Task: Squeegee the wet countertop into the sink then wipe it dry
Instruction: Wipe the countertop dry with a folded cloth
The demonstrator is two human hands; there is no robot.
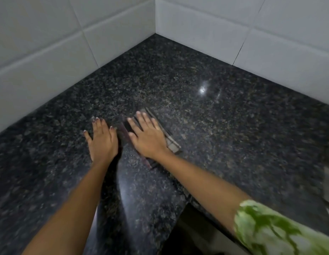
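The dark speckled granite countertop (224,129) fills a tiled corner and shines with a wet gleam. My right hand (149,138) lies palm-down with fingers stretched over a flat squeegee (172,144). The squeegee's pale grey end sticks out past my wrist, and its dark reddish blade (126,134) shows to the left of the palm. My left hand (103,139) rests flat on the bare stone just left of the blade, fingers spread, holding nothing. A streak of reflected light runs across the counter between my forearms.
White tiled walls (49,57) close off the counter at the back left and back right. The counter's front edge (187,199) drops to a dark opening below. A blurred pale metallic surface (328,186) shows at the far right edge.
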